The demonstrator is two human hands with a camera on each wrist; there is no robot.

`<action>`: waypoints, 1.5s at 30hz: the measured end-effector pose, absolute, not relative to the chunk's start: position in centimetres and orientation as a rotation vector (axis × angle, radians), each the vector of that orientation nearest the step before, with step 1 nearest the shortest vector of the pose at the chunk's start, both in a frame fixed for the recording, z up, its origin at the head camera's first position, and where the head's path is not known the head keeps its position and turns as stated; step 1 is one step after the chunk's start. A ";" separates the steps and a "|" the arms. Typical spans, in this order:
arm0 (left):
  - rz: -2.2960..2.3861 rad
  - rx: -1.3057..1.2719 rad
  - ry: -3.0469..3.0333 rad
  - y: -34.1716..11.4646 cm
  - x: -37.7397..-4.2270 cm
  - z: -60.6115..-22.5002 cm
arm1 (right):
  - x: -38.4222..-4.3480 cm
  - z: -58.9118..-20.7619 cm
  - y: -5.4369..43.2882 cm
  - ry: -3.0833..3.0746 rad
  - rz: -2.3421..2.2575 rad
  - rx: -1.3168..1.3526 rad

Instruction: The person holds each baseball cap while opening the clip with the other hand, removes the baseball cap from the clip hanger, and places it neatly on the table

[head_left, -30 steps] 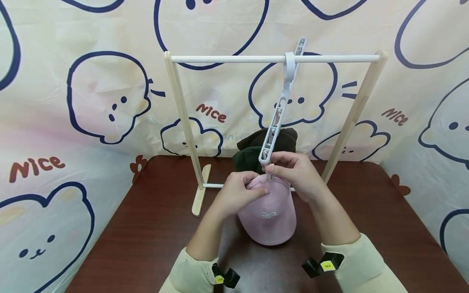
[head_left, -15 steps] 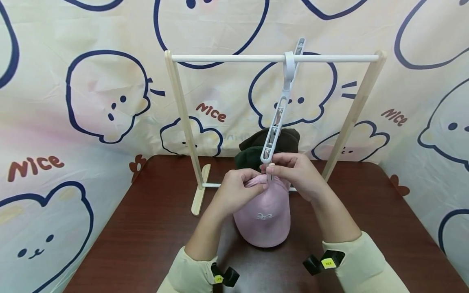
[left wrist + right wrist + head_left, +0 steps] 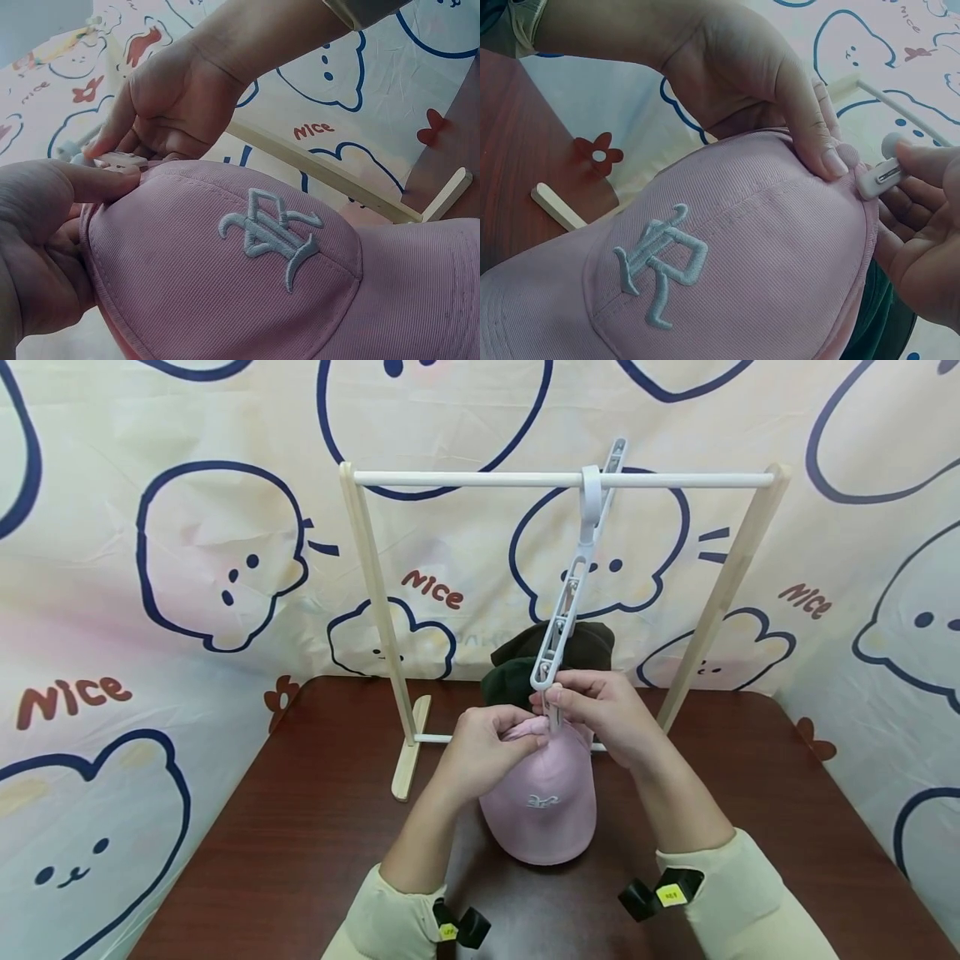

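Observation:
A pink baseball cap (image 3: 540,818) with pale embroidered lettering hangs brim down in front of me, beneath a light grey strip hanger (image 3: 561,635). My left hand (image 3: 483,756) pinches the top of its crown, thumb on the near side, as the right wrist view shows beside the crown's button. With thumb and fingers my right hand (image 3: 611,718) grips a small pale clip (image 3: 881,178) at the hanger's lower end. The clip's tip sits right at the cap's crown edge. In the left wrist view the cap (image 3: 187,255) hides part of the right fingers.
Behind the pink cap are a dark green cap (image 3: 506,683) and a dark brown cap (image 3: 592,646). A wooden stand (image 3: 375,593) with a white top rod (image 3: 465,480) carries the hanger. Its foot (image 3: 411,752) rests on the brown table (image 3: 300,827), before a patterned cloth backdrop.
The pink cap has shifted slightly left and its front has turned a little. The right hand and clip have moved only slightly; both hands keep their hold.

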State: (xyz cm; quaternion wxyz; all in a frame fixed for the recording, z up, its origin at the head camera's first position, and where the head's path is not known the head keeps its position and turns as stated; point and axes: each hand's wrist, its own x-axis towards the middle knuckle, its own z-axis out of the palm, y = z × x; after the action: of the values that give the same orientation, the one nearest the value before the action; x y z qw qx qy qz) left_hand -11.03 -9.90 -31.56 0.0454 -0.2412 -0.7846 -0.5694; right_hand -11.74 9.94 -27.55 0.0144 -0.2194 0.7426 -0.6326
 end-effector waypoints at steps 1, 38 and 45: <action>-1.736 -0.736 -2.393 -9.9 -11.0 -31.6 | -11.8 -27.5 9.9 2.314 -1.968 -0.685; -1.929 -0.232 -2.388 -17.2 -9.6 -35.0 | -11.2 -28.0 9.5 2.311 -1.970 -0.673; -2.113 0.177 -2.052 -21.4 -8.7 -36.9 | -10.8 -28.5 10.1 2.250 -2.016 -0.656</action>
State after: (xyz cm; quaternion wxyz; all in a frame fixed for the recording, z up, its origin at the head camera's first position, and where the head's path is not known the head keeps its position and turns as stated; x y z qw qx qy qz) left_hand -8.72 -21.38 -36.86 0.0952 0.0597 -0.6923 -0.7128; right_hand -10.81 10.09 -28.48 0.0252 -0.2122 0.7275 -0.6520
